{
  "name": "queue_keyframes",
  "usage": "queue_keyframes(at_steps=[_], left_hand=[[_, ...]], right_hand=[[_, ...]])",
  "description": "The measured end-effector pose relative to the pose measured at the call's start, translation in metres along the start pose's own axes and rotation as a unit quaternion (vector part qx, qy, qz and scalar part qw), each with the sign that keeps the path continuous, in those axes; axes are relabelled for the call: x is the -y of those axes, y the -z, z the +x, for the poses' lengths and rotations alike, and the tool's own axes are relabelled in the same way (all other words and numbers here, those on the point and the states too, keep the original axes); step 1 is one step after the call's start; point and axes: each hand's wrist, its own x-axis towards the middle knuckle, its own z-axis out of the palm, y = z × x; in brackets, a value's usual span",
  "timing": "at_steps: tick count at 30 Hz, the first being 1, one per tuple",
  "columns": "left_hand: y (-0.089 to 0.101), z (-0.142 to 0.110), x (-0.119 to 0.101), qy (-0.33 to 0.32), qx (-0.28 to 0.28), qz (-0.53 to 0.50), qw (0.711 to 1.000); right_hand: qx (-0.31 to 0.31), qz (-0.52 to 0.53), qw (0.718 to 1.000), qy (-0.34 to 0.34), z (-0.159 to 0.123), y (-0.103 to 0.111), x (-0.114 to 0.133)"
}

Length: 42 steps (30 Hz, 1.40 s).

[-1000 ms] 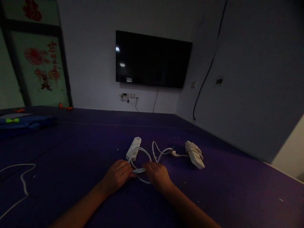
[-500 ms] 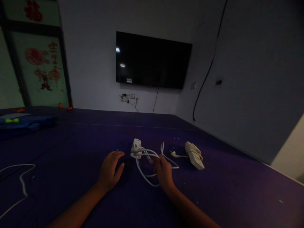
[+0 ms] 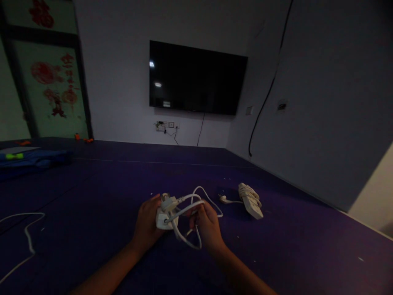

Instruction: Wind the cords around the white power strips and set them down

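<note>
A white power strip (image 3: 162,221) is gripped from its left side by my left hand (image 3: 147,221), its end with the cord outlet tipped toward me. The white plug (image 3: 169,203) rests on top of the strip, or is seated in it; I cannot tell which. My right hand (image 3: 208,225) is closed around the looped white cord (image 3: 189,207) just to the right of the strip. One loop of that cord trails behind my right hand on the purple floor.
Farther right lies a second power strip (image 3: 251,201) wrapped in its cord, its plug (image 3: 224,199) on the floor (image 3: 129,180). A loose white cable (image 3: 29,235) curves at the left, with blue cloth (image 3: 39,159) beyond. A television (image 3: 196,78) hangs on the far wall.
My left hand has taken hold of the power strip, which has come nearer and tilted up. My right hand keeps the cord, its loops now drawn closer together.
</note>
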Motion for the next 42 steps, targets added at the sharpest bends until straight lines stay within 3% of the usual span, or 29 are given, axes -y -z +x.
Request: queue_keyframes(at_steps=[4, 8, 13, 21, 27, 31, 35, 39, 42], left_hand=[[0.011, 0.003, -0.006, 0.025, -0.099, 0.028, 0.994], [0.019, 0.005, 0.001, 0.026, -0.154, 0.098, 0.983], [0.024, 0.007, 0.012, -0.003, -0.139, 0.129, 0.982], [0.021, 0.007, 0.013, -0.022, -0.1, 0.125, 0.987], [0.019, 0.006, 0.016, -0.003, -0.092, 0.13, 0.987], [0.017, 0.006, 0.017, 0.007, -0.087, 0.139, 0.987], [0.015, 0.006, 0.02, 0.03, -0.083, 0.143, 0.986], [0.013, 0.005, 0.022, 0.049, -0.073, 0.137, 0.987], [0.014, 0.006, 0.023, 0.059, -0.075, 0.135, 0.986]], right_hand=[[-0.033, 0.059, 0.996, -0.052, 0.006, 0.003, -0.003], [-0.055, 0.014, 0.998, -0.039, 0.018, 0.018, -0.002], [-0.057, -0.067, 0.996, -0.011, 0.029, 0.033, -0.007], [-0.028, -0.074, 0.996, -0.047, 0.029, 0.035, -0.035], [-0.026, -0.079, 0.995, -0.059, 0.029, 0.037, -0.04], [-0.06, -0.102, 0.992, -0.031, 0.027, 0.038, -0.043], [-0.106, -0.26, 0.953, 0.114, 0.019, 0.039, -0.034], [0.01, -0.387, 0.884, 0.261, 0.005, 0.032, -0.02], [0.079, -0.463, 0.836, 0.283, -0.003, 0.024, -0.016]])
